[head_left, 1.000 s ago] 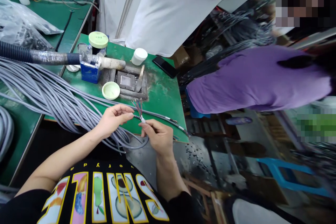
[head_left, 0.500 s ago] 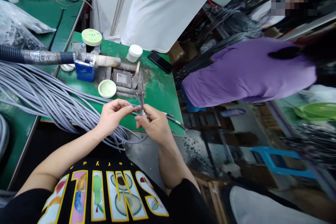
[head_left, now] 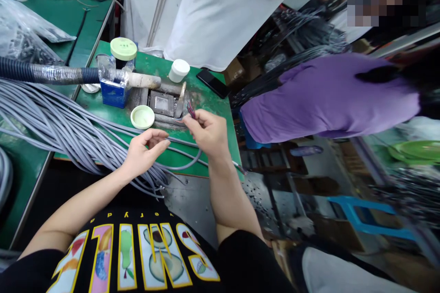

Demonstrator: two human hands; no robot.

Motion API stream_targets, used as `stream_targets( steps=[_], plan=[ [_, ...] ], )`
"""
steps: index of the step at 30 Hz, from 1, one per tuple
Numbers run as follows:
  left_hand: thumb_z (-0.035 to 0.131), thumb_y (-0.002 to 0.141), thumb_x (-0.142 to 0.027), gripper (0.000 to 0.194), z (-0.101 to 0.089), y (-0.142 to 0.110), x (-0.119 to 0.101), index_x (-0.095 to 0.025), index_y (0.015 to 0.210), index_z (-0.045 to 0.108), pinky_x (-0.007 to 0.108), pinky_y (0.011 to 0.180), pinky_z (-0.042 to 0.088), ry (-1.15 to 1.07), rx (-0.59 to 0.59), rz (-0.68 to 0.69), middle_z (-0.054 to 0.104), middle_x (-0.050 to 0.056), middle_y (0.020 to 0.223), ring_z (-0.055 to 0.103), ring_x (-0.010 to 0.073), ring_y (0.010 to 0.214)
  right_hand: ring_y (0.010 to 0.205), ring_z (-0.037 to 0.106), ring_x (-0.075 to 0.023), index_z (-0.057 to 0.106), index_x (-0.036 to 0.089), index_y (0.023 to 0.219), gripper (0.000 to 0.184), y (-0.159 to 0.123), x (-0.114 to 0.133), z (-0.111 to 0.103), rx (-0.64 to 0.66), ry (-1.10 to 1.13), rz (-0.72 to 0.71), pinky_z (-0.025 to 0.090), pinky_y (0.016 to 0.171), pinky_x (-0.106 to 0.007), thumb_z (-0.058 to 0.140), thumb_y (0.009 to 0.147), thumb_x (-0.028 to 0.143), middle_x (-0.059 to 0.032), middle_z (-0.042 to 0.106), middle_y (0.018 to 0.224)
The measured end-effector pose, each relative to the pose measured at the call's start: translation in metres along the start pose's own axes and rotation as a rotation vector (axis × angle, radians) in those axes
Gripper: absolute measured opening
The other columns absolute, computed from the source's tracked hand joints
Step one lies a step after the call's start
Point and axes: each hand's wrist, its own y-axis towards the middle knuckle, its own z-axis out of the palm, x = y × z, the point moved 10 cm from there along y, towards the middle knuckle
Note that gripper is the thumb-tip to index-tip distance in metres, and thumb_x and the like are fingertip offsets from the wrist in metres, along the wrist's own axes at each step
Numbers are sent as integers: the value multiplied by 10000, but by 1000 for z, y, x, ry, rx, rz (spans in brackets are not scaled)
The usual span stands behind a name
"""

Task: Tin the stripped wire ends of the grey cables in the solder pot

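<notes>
My right hand [head_left: 209, 133] is closed on the end of a grey cable, at the near edge of a small metal solder pot [head_left: 162, 102]. Thin coloured wires [head_left: 190, 109] fan out past its fingertips toward the pot. Lower and to the left, my left hand [head_left: 146, 150] has its thumb and fingers apart, with nothing between them. Beneath it lies a thick bundle of grey cables [head_left: 72, 123], spread over the green table [head_left: 202, 100]. A shallow pale-green lid or dish [head_left: 142, 117] stands beside the pot.
A ribbed hose [head_left: 55, 73] with a pale nozzle rests on a blue box [head_left: 113, 93] beside the pot. Behind are a lidded jar [head_left: 123, 48], a white tub [head_left: 179, 70] and a black phone [head_left: 212, 83]. Two people are close by, one in white, one in purple [head_left: 326, 100].
My right hand has moved up, away from my left hand, carrying the wire end toward the solder pot. My left hand has let go of the wires and stays low.
</notes>
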Motion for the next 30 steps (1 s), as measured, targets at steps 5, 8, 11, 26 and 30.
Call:
stream_targets(
  steps=[5,8,11,26,30],
  plan=[
    [614,793,-254,115,-16,-9,-5,-171,815,690,235,569,439,361,-14,220,662,10,666,536,106,573,490,300,-83,417,200,499,267,62,-45,17,79,-209,58,240,506,-245,556,717,268,61,328,472],
    [584,824,-242,119,-14,-12,-5,-175,831,681,243,594,460,430,8,281,667,15,672,558,115,587,506,328,-97,364,209,460,311,87,-65,32,132,-381,91,231,523,-257,550,706,248,57,304,459],
    [567,840,-237,122,-11,-12,-5,-174,843,672,245,598,467,449,23,297,664,18,671,568,120,592,519,350,-113,337,214,433,344,100,-77,45,170,-522,95,235,533,-265,556,698,242,49,296,452],
    [560,854,-192,98,-9,-12,-10,-166,857,654,228,588,465,486,34,332,670,20,691,589,114,602,515,356,-122,330,218,411,378,108,-89,60,207,-611,130,230,538,-279,588,685,239,37,307,440],
    [559,854,-185,98,-9,-13,-11,-162,858,654,220,582,461,488,25,346,666,16,686,584,109,600,424,354,-78,444,191,457,320,86,-71,45,215,-228,145,244,464,-237,574,731,294,49,407,409]
  ],
)
